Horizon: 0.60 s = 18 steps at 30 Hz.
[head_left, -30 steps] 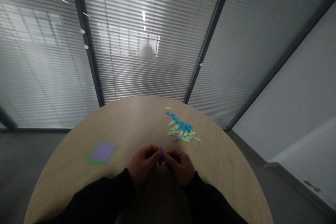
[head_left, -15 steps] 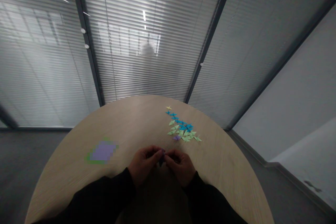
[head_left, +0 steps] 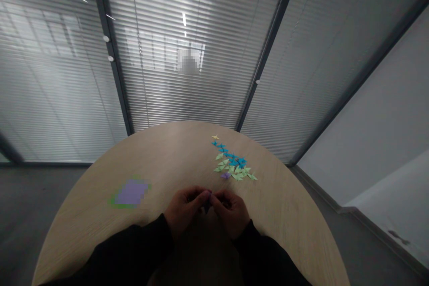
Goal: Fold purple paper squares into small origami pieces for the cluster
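Observation:
Between my two hands is a small piece of folded purple paper (head_left: pixel 207 207), mostly covered by the fingers. My left hand (head_left: pixel 183 210) pinches it with thumb and forefinger from the left. From the right, my right hand (head_left: pixel 232 212) pinches the same paper, its fingertips touching or nearly touching the left ones. Just beyond the hands lies a purple folded paper figure (head_left: pixel 225 176), like a small origami crane. It is beside a group of pale green paper figures (head_left: pixel 238 172), with blue ones (head_left: pixel 237 161) behind them and a single yellow one (head_left: pixel 215 137) farthest away.
A round wooden table (head_left: pixel 161 156) bears everything. To the left lies a stack of square paper (head_left: pixel 130 193), purple on top with green edges, blurred by pixels. Behind the table stand glass panels with blinds (head_left: pixel 187 98); a white wall (head_left: pixel 375 143) is at the right.
Both hands stay in nearly the same place. The purple paper between the fingertips has shifted slightly, and a little more of it shows below them.

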Tool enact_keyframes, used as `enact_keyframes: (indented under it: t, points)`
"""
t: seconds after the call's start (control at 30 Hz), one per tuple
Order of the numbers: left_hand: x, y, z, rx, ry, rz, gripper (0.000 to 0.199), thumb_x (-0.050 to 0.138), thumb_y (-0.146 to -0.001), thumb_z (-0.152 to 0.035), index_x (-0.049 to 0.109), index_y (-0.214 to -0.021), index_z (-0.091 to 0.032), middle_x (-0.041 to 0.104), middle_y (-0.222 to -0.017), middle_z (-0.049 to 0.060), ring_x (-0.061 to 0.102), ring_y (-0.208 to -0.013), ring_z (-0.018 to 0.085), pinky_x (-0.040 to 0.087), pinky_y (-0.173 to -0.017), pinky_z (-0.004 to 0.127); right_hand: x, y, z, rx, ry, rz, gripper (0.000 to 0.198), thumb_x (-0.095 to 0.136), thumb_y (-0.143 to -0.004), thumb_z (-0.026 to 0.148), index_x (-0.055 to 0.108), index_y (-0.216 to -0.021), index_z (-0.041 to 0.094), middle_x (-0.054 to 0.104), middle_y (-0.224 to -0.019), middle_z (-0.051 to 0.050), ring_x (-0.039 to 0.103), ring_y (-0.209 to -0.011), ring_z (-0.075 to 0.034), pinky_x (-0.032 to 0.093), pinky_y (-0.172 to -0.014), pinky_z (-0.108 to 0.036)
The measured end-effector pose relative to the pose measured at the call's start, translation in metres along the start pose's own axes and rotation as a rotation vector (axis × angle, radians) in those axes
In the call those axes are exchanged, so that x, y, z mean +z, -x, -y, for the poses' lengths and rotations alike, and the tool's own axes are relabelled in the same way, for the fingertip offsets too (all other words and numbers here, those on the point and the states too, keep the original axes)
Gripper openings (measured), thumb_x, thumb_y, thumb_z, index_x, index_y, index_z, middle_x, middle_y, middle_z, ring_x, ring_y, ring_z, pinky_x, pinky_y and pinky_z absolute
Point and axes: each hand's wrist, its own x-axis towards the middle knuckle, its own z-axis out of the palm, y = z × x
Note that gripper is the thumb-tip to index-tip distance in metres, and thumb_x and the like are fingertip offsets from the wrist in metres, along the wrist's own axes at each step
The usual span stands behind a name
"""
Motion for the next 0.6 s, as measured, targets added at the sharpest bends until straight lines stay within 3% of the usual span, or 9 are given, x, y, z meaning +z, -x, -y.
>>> enact_keyframes:
  t: [0.1,0.2,0.5,0.6]
  points:
    - [0.001,0.0002,-0.0005,0.012,0.056,0.025,0.046,0.081,-0.067,-0.047,0.07,-0.098,-0.014,0.069,-0.084,0.005,0.06,-0.074,0.016,0.045,-0.068,0.028,-0.0004,-0.0003,0.0,-0.006,0.019,-0.075,0.031,0.067,-0.074,0.047,0.064,-0.067,0.017,0.059,-0.057,0.001,0.052,-0.052,-0.013,0.041,-0.05,-0.024]
    - [0.0012,0.0,0.0007,-0.004,0.07,0.054,0.044,0.08,-0.069,-0.047,0.071,-0.095,-0.013,0.068,-0.08,0.004,0.059,-0.072,0.015,0.045,-0.068,0.028,-0.0008,-0.0008,-0.0016,-0.006,0.014,-0.111,0.032,0.067,-0.074,0.049,0.063,-0.068,0.018,0.056,-0.055,0.002,0.049,-0.05,-0.012,0.039,-0.047,-0.023]
    - [-0.0002,-0.0005,0.0017,-0.014,-0.021,-0.003,0.038,0.072,-0.075,-0.049,0.073,-0.086,-0.013,0.069,-0.074,0.004,0.059,-0.069,0.016,0.046,-0.067,0.028,0.0,-0.0022,-0.0043,0.011,-0.031,-0.07,0.036,0.068,-0.075,0.052,0.068,-0.082,0.017,0.062,-0.066,-0.001,0.054,-0.057,-0.015,0.044,-0.051,-0.024]
    - [0.0015,0.0007,-0.0011,-0.026,-0.06,-0.021,0.038,0.072,-0.075,-0.05,0.071,-0.082,-0.014,0.069,-0.072,0.003,0.061,-0.068,0.016,0.046,-0.066,0.028,0.0002,-0.0029,-0.0026,0.047,-0.061,-0.07,0.037,0.07,-0.072,0.053,0.067,-0.077,0.017,0.061,-0.062,0.0,0.052,-0.054,-0.013,0.042,-0.049,-0.024]
